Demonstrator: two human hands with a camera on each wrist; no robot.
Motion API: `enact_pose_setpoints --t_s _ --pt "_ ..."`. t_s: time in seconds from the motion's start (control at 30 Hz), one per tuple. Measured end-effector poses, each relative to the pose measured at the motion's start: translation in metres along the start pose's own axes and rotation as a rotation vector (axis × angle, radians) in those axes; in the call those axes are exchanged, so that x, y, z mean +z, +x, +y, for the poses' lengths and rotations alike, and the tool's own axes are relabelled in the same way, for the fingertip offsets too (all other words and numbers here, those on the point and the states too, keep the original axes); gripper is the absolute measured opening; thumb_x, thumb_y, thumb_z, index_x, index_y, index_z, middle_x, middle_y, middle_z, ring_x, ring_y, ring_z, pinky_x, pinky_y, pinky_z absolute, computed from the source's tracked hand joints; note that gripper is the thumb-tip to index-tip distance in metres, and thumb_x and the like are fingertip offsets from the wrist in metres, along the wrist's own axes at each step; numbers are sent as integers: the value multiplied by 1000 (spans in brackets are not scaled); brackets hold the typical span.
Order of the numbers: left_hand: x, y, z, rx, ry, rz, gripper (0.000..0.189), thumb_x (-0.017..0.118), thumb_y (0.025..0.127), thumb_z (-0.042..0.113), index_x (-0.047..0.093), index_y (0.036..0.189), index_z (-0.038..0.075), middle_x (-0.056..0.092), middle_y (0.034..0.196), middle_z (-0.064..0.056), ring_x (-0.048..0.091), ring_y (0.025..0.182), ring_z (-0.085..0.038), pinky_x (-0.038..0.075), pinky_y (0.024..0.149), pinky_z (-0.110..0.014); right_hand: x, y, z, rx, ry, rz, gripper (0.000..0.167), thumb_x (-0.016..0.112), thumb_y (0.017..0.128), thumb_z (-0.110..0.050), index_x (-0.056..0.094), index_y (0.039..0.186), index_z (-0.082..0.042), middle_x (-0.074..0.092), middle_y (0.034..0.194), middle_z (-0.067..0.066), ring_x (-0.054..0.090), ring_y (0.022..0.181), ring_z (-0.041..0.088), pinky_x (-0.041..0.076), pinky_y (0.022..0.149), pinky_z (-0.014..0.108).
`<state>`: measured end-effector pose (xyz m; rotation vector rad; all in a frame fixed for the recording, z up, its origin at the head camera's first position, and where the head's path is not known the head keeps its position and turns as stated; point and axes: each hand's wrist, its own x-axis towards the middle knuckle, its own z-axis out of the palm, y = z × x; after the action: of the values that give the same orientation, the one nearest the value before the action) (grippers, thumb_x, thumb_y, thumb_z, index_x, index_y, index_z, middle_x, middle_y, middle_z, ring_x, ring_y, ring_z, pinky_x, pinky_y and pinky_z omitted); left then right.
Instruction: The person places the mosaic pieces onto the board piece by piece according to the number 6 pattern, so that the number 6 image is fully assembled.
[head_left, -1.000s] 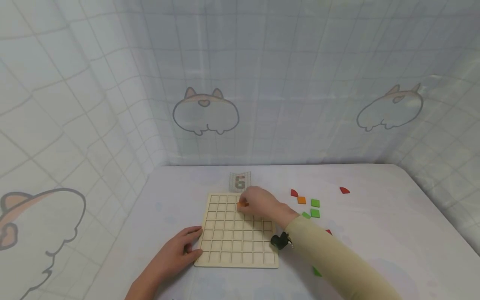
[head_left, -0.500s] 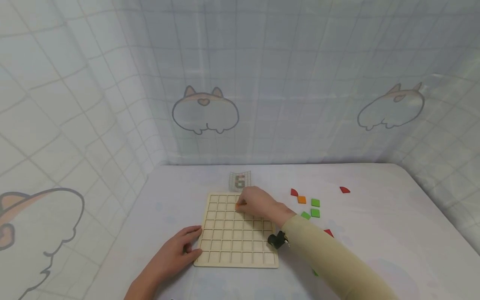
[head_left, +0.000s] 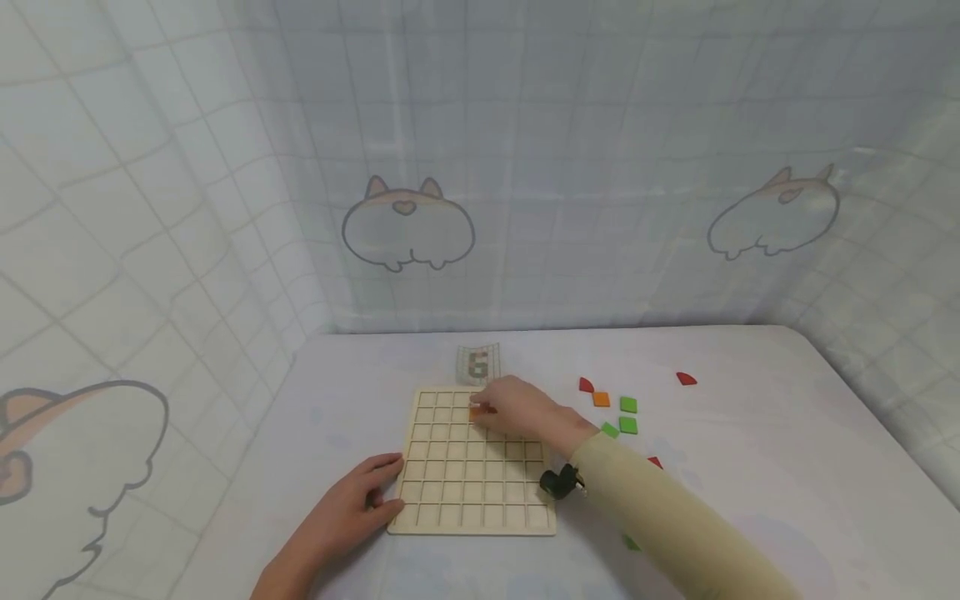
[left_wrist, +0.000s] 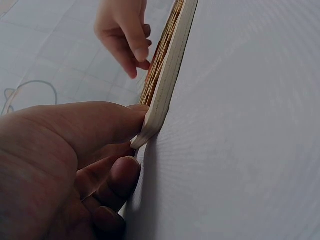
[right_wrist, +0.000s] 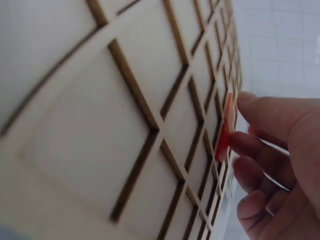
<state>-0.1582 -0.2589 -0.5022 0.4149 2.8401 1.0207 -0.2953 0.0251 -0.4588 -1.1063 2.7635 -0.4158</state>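
While the left hand (head_left: 360,498), fingers relaxed, touches the gridded board (head_left: 465,492) just right of it, the right hand (head_left: 517,406) is bent over this board. At its fingertips are an orange tile (right_wrist: 228,107) and a red piece (right_wrist: 223,144); whether it pinches them, I cannot tell.

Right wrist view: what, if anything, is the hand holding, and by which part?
The right hand has its fingertips at the edge of a small flat orange-red piece; whether it pinches or only touches it cannot be told.
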Motion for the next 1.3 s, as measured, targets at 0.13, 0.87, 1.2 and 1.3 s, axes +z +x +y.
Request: enact_pose_setpoints --t_s 0.13,0.87,1.2,1.3 --pt "-1 0 0 -10 -2 6 60 77 87 27 57 139 6 50 142 2 49 76 -1 41 67 -23 -1 -10 4 -11 22 19 34 69 95 -27 70 126 -15 66 86 -8 50 74 9 44 71 26" --pt "1 3 -4 3 7 24 59 77 88 27 57 139 7 50 141 5 50 76 -2 42 66 -23 -25 -114 55 190 223 96 34 76 89 -28 72 122 -20 66 112 -11 56 84 7 49 69 25" --pt "-1 1 -4 4 -12 9 59 76 89 30 57 140 9 49 143 4 50 77 -2 42 67 -24 -24 -159 72 187 183 137 30 76 89 -27 74 118 -16 69 110 -8 57 85 6 50 74 28" --pt "-1 1 -4 1 -13 6 59 76 89 30 57 141 9 49 143 4 50 77 -2 42 67 -24 -22 -171 75 220 191 144 30 77 88 -26 74 116 -16 69 110 -8 56 83 6 50 72 27"
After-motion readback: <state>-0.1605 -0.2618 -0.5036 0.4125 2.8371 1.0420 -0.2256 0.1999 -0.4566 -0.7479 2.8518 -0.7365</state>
